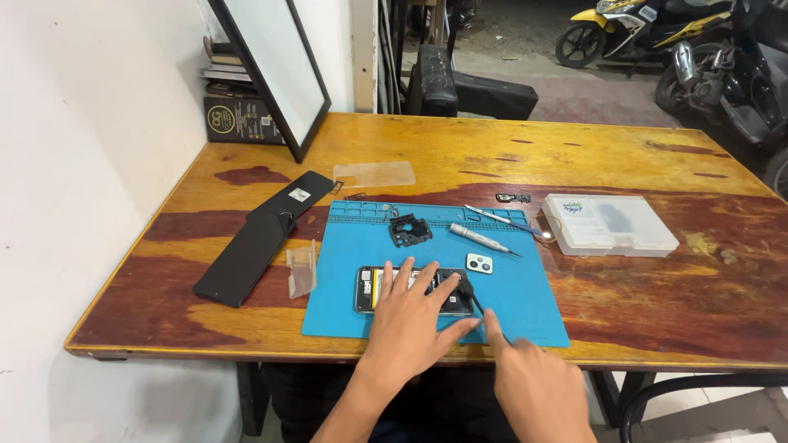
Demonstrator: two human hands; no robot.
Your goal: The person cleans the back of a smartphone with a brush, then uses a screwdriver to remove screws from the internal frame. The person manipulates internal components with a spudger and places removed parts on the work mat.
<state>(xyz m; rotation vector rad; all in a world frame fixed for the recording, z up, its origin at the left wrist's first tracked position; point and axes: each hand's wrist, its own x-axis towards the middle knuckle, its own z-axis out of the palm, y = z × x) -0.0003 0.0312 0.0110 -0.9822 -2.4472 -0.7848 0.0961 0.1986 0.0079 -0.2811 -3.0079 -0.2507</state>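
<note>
The opened phone [414, 290] lies flat on the blue mat [525, 303], near the front edge of the wooden table [574, 156], with its back off and its insides showing. The left hand [410, 316] rests on top of it with the fingers spread wide and flat, not curled around anything, so it just presses the phone down. The right hand [525, 377] is mostly curled, with one finger pointing out toward the phone's right end, where a thin dark tool [474, 300] sticks out; I cannot tell if the hand really holds that tool. I think the best way here is to keep the phone still with a soft, even push and work slowly at the edge, so nothing small inside bends. A screwdriver [483, 239], a small black frame [410, 230] and a camera cover [478, 263] lie further back on the mat
</note>
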